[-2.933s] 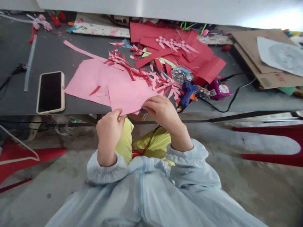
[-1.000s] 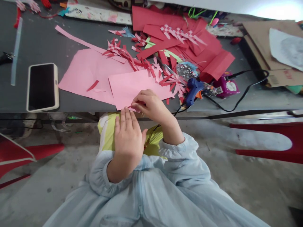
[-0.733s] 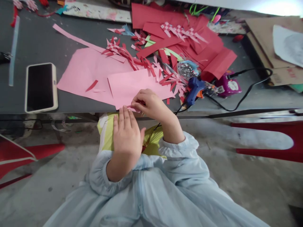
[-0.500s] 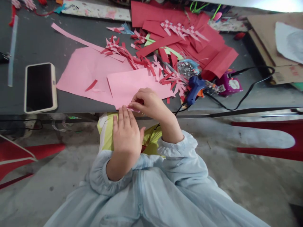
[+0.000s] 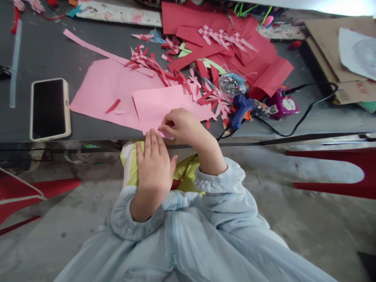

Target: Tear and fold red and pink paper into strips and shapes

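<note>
A folded piece of pink paper [image 5: 158, 103] lies at the table's front edge, on top of a larger pink sheet [image 5: 108, 84]. My left hand [image 5: 154, 160] is flat with fingers stretched out, its fingertips touching the pink paper's near edge. Just right of those fingertips, my right hand [image 5: 182, 125] is bent with thumb and forefinger together at the same edge. Whatever sits in that pinch is too small and hidden to make out. Red and pink paper strips [image 5: 176, 78] are heaped behind the folded paper.
A phone [image 5: 49, 109] lies at left. To the right are a blue glue gun [image 5: 241, 111], a purple box [image 5: 282, 105] with a black cable, and a bag of pins [image 5: 233, 84]. Red paper sheets [image 5: 235, 47] pile up behind. Cardboard [image 5: 337, 51] stands far right.
My left hand has slid slightly left along the paper's near edge. My right hand stays pinched in nearly the same place.
</note>
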Available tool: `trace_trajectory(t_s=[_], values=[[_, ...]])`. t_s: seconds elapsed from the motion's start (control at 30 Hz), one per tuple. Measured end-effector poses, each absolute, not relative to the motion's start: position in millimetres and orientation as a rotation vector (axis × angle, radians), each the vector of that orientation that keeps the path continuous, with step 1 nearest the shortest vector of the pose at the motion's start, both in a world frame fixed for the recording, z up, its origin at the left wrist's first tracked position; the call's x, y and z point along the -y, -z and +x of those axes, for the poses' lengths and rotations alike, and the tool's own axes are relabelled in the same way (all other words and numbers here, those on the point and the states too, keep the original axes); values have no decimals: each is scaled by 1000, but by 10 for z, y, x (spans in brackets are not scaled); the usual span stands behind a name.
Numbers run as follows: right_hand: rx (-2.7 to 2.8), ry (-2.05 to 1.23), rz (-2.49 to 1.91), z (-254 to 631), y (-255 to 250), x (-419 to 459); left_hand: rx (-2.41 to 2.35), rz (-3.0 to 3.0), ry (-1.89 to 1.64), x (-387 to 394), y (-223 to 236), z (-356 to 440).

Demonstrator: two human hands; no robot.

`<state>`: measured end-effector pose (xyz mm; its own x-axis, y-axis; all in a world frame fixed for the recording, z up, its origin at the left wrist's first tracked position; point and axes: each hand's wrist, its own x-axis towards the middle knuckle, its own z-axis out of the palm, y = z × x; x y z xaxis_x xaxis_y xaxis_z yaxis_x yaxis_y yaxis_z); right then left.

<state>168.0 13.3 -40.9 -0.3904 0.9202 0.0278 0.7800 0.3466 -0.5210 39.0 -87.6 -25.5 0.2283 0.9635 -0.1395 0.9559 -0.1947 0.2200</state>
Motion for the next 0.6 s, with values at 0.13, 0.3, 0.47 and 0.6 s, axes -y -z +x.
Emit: trace_trajectory(t_s=[0.13, 0.3, 0.47, 0.6], values=[[2315, -667, -1524, 1671, 356, -148, -1808, 2230, -15, 879, 257, 386], [2321, -663, -1562, 1652, 322, -151, -1791, 2243, -3, 862, 271, 357], [2323, -628, -1580, 1638, 324, -135, -1770, 2268, -49, 857, 272, 334], [2340, -604, -1592, 1638, 322, -123, -1758, 2269, -67, 909, 281, 318]])
